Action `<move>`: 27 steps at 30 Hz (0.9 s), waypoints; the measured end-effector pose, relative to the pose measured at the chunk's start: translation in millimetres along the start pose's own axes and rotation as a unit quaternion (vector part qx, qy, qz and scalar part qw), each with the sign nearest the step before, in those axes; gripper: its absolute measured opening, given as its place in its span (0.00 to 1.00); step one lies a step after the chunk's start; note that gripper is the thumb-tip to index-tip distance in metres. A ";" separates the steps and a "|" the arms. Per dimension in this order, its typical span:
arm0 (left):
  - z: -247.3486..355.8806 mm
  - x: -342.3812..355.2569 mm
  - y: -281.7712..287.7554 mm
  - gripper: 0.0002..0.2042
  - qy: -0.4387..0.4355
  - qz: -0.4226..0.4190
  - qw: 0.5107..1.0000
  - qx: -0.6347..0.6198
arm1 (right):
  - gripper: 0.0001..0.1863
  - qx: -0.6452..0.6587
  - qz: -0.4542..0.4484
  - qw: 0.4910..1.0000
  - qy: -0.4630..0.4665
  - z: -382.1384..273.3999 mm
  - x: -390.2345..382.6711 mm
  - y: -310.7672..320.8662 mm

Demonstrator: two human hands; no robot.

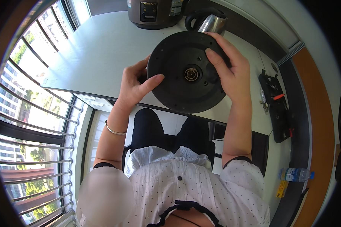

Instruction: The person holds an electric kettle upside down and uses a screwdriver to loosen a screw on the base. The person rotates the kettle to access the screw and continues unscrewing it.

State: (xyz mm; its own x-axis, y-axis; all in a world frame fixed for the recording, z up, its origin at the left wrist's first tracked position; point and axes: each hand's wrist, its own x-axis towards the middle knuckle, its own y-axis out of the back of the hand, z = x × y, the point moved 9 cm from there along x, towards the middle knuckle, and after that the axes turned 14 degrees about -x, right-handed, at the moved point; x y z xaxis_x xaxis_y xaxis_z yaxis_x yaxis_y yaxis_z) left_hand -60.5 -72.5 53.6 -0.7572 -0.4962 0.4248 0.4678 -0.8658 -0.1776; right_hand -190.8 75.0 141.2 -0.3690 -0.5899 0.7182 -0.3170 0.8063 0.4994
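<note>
Between my two hands is a round black base (pixel 174 89), its flat face turned up toward me. A recessed connector with brass-coloured rings (pixel 191 74) sits in its middle, and small screw holes dot the face. My left hand (pixel 137 84) grips the left edge, thumb laid over the face. From the upper right, my right hand (pixel 231 64) holds the rim, its thumb pressing on the face near a hole. Just beyond the base shows a shiny metal kettle (pixel 213 25) with a black handle, partly hidden; whether the two are joined I cannot tell.
The pale table (pixel 91 49) extends under my hands. A dark rounded cooker (pixel 147 17) stands at the back. On the right lie an open black tool case (pixel 276 108) with red-handled tools, a water bottle (pixel 296 174) and a small yellow box (pixel 281 188). A barred window (pixel 38 151) is at left.
</note>
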 end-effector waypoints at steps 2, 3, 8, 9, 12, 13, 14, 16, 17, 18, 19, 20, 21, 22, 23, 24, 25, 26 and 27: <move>1.1 0.3 -1.1 0.31 -0.004 -0.006 1.000 0.005 | 0.17 -0.004 0.004 1.000 0.011 -0.2 0.0 1.1; 1.5 0.4 -0.7 0.31 -0.007 -0.006 1.000 0.003 | 0.17 -0.003 0.001 1.000 0.009 -0.3 -0.1 0.9; 0.6 1.0 0.2 0.30 -0.014 -0.012 1.000 0.004 | 0.16 -0.011 -0.004 1.000 0.006 0.0 -0.6 1.0; -0.2 0.7 2.2 0.30 -0.018 -0.011 1.000 0.011 | 0.16 -0.011 -0.004 1.000 0.011 -0.7 -0.6 0.3; -2.4 0.8 4.7 0.30 -0.026 -0.007 0.999 0.019 | 0.17 -0.024 -0.005 0.999 0.027 -2.1 -0.4 -0.6; -2.4 1.2 3.7 0.30 -0.027 -0.004 1.000 0.014 | 0.17 -0.037 -0.007 0.999 0.032 -2.5 -0.5 0.0; -2.5 1.6 3.2 0.29 -0.029 -0.002 1.000 0.008 | 0.17 -0.049 -0.009 0.998 0.037 -3.1 -0.6 0.6; -3.4 2.2 3.6 0.28 -0.036 -0.001 0.999 0.013 | 0.18 -0.042 -0.013 0.998 0.036 -2.9 0.6 0.8; -3.4 2.4 3.9 0.28 -0.040 -0.001 0.999 0.016 | 0.18 -0.039 -0.015 0.998 0.036 -2.8 0.6 0.7; -3.4 2.2 4.0 0.28 -0.038 0.002 0.999 0.010 | 0.18 -0.042 -0.011 0.998 0.040 -3.7 0.7 1.0; -3.3 1.8 3.3 0.27 -0.037 0.005 0.999 0.003 | 0.18 -0.045 -0.008 0.998 0.045 -4.7 0.8 1.3; -3.1 1.6 3.5 0.27 -0.035 0.009 0.999 -0.003 | 0.18 -0.048 -0.004 0.998 0.049 -5.8 0.9 1.6; -4.4 1.5 4.8 0.27 -0.034 0.005 0.999 -0.003 | 0.18 -0.050 -0.003 0.998 0.048 -6.2 0.8 1.0; -6.6 1.5 6.8 0.26 -0.032 0.001 0.999 -0.003 | 0.18 -0.052 -0.001 0.997 0.047 -7.2 0.1 0.7; -7.5 1.9 8.2 0.26 -0.030 -0.003 1.000 -0.003 | 0.18 -0.054 0.000 0.997 0.047 -8.4 -0.6 0.2; -6.9 1.9 9.0 0.26 -0.031 -0.003 1.000 -0.006 | 0.17 -0.053 0.004 0.998 0.044 -10.1 -0.8 0.6; -6.3 1.9 9.1 0.25 -0.031 -0.003 0.999 -0.010 | 0.16 -0.051 0.008 0.998 0.041 -12.1 -0.7 1.2; -5.7 1.9 9.2 0.25 -0.031 -0.003 0.999 -0.013 | 0.16 -0.049 0.012 0.998 0.038 -13.4 -0.6 1.3; -5.0 1.7 8.6 0.25 -0.028 -0.003 0.999 -0.015 | 0.16 -0.045 0.014 0.998 0.036 -13.2 -0.8 0.9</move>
State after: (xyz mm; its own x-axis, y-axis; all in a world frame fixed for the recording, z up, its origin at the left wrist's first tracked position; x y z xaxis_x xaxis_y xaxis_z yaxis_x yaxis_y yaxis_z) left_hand -60.0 -81.1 48.4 -0.7332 -0.4866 0.4750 0.4479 -0.8712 -0.2011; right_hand -179.3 76.8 147.4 -0.3125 -0.5658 0.7630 -0.2267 0.8245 0.5185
